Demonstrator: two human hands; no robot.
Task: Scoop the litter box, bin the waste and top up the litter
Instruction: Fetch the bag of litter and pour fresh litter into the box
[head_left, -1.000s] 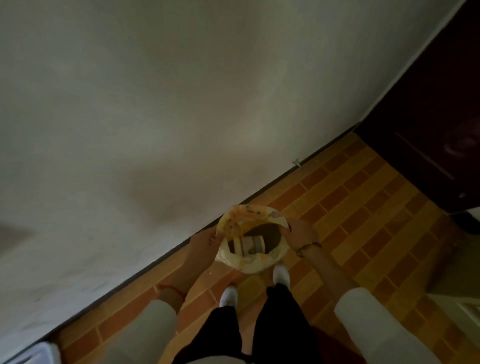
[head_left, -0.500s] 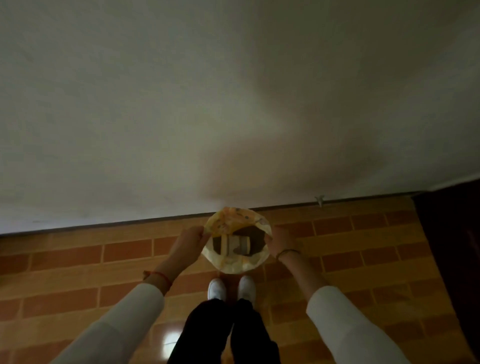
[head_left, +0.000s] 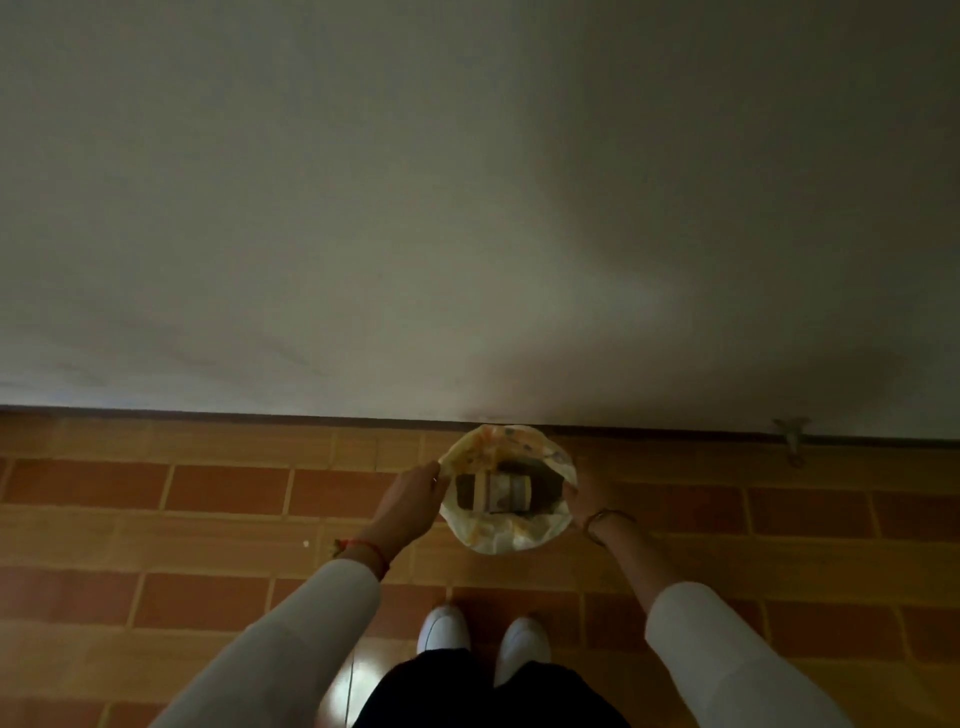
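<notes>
A yellow patterned plastic bag (head_left: 506, 535) hangs open in front of me, close to the foot of the wall. My left hand (head_left: 410, 499) pinches its left rim and my right hand (head_left: 584, 499) grips its right rim, holding the mouth wide. Inside the bag I see a pale cylindrical container (head_left: 506, 493) lying on its side over dark contents. No litter box or scoop shows in this view.
A plain white wall (head_left: 467, 208) fills the upper part of the view, meeting the orange-brown tiled floor (head_left: 208, 519) at a dark baseboard. A small metal door stop (head_left: 790, 434) sits at the wall's foot on the right. My white shoes (head_left: 483, 636) stand below the bag.
The view has turned to face the wall squarely; the dark door at the right has left the view. The bag stays held open between both hands, now farther ahead of my feet.
</notes>
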